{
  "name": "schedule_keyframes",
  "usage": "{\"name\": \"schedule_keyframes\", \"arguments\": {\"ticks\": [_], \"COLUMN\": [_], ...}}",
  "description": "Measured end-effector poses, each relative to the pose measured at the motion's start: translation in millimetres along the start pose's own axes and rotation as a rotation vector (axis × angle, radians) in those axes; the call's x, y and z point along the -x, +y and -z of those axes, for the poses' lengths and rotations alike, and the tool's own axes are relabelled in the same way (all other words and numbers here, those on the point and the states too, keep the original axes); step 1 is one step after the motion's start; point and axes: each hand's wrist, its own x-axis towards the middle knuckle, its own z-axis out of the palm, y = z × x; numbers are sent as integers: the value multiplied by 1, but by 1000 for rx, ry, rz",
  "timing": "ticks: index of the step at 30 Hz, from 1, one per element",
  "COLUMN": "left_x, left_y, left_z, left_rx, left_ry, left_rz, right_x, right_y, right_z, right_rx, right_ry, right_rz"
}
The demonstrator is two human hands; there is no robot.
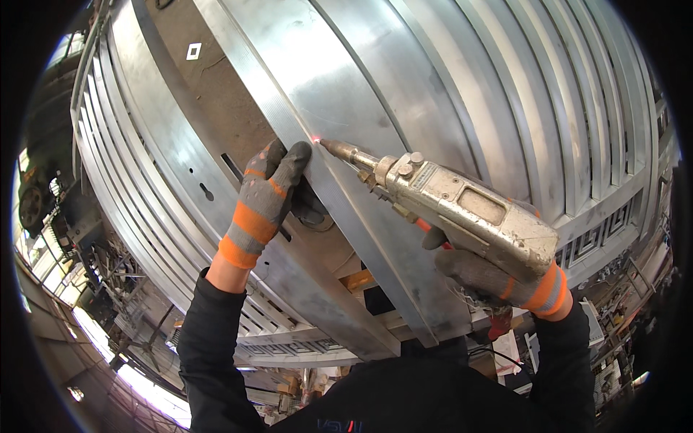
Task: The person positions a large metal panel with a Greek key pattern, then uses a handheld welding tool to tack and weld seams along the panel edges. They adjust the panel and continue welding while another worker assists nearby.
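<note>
My right hand [498,281], in a grey and orange glove, is wrapped round a handheld laser welding gun [473,209] with a worn metal body. Its copper-coloured nozzle points to the left and touches or nearly touches a seam in the sheet metal. A small red light spot glows at the tip. Close to that spot, my left hand [261,198], gloved alike, grips the edge of a long folded metal strip [368,231]. One finger lies on top of the strip; the others are partly hidden at its edge. To the right of the seam lies a wide smooth metal panel [346,94].
Slatted metal panels stand at the left [123,137] and the right [556,94]. Through a long gap, brown floor [231,86] shows. A fretwork border [599,234] runs along the near right edge. Clutter and a cable [494,353] lie near my body.
</note>
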Motion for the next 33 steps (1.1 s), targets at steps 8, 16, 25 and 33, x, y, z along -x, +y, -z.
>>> {"name": "schedule_keyframes", "arguments": {"ticks": [8, 16, 25, 33], "left_x": [2, 2, -2, -5], "left_y": [-1, 1, -33, -65], "left_z": [-1, 0, 17, 32], "left_rx": [36, 2, -141, -844], "left_ry": [49, 47, -18, 13], "left_rz": [-10, -6, -252, -504], "right_x": [3, 14, 12, 8], "right_y": [9, 12, 11, 13], "right_z": [6, 7, -1, -3], "right_rx": [136, 73, 112, 180], "right_ry": [-62, -102, -82, -65], "right_rz": [26, -160, -10, 61]}}
